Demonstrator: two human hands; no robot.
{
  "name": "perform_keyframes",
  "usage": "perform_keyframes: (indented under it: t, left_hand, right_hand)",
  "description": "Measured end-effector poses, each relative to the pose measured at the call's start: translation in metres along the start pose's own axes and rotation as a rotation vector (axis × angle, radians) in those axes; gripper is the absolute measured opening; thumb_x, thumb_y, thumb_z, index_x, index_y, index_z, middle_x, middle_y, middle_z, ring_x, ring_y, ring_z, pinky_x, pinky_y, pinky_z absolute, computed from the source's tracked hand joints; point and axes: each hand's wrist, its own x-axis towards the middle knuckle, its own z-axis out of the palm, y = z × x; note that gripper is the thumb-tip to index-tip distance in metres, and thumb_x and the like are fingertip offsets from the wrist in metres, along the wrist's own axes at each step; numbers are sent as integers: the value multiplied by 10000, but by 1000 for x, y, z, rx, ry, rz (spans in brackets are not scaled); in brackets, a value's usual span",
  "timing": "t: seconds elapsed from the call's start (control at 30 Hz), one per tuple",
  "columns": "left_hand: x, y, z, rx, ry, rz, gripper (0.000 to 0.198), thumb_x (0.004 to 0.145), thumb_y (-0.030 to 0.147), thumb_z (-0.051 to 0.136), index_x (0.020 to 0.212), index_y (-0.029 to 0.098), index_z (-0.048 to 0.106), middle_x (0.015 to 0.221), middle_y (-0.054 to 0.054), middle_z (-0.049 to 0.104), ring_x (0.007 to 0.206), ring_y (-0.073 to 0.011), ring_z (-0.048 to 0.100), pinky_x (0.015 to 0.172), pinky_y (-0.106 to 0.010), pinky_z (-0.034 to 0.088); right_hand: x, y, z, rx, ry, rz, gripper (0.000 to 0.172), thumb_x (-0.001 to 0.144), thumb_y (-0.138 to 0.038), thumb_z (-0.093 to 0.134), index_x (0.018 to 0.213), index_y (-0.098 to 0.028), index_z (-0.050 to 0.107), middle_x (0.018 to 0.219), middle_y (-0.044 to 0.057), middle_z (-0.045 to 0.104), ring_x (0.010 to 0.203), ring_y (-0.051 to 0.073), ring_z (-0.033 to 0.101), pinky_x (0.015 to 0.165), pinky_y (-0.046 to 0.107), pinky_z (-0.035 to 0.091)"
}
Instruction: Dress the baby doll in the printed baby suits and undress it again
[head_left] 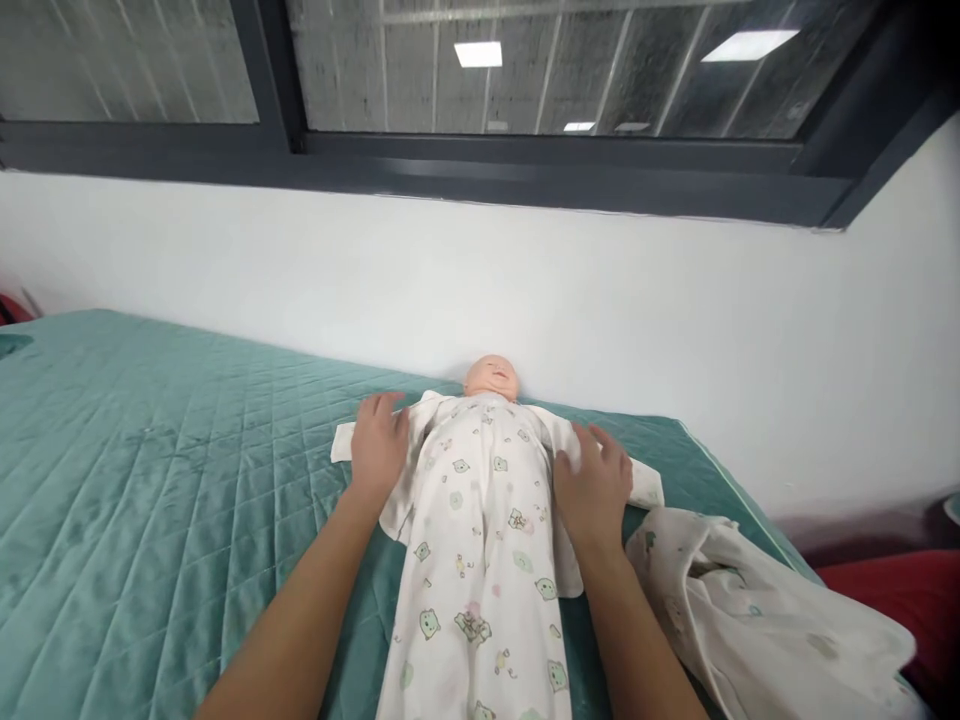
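A baby doll [493, 376] lies face up on a green quilted cover, its head close to the wall. White baby clothes [480, 560] printed with small green animals cover its body, with a long sleeve spread out to each side. Over the sleeve on the left is my left hand [379, 440], thumb and fingers apart and slightly bent. My right hand [596, 480] is over the sleeve on the right, fingers spread and a little curled. Neither hand shows a grip on the fabric, though the palms are hidden.
The green quilted cover [172, 480] spreads to the left. A crumpled white printed cloth [772, 620] lies right of my right forearm. Something red [900, 600] is at the right edge. Behind stands a white wall [300, 270] beneath a dark-framed window [525, 165].
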Motion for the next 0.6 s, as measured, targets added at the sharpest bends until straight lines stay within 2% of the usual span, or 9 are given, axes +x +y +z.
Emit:
perform_keyframes:
  t: [0.1,0.2,0.37,0.47,0.6]
  left_hand:
    - [-1,9,14,19,-116,170,329,964,303,446,1259,225,570,1262,-85,606,1204,-239,527,1117,-416,352]
    - [1,11,18,142,-228,211,352,980,319,430,1305,255,549,1269,-71,616,1177,-245,543,1139,-462,297]
    - [8,12,13,218,-275,153,343,947,210,430,1252,244,583,1175,-75,664,1105,-235,585,982,-377,408]
    - [11,12,13,172,-254,57,331,934,208,428,1214,236,603,1142,-73,684,1093,-241,599,942,-373,420]
    - [13,7,14,110,-232,-13,328,937,220,406,1192,240,611,1154,-62,692,1098,-244,609,943,-386,414]
  right_hand:
    - [-3,-4,14,-32,-89,-59,424,934,-363,418,1281,-224,618,1398,116,524,1339,302,398,1115,510,293]
    - [-4,-1,20,-115,-158,-17,425,962,-322,368,1312,-268,603,1464,77,483,1401,301,332,1132,537,253]
    - [-3,-5,12,-300,-240,-40,482,975,-230,297,1386,-346,521,1510,18,442,1425,324,291,1113,613,217]
    - [5,-14,5,-404,-299,-103,496,958,-203,323,1400,-340,502,1484,44,474,1354,338,391,1063,586,297]
    - [29,-20,-1,-470,-456,-143,507,936,-169,346,1396,-303,513,1332,120,589,1156,314,571,935,467,423]
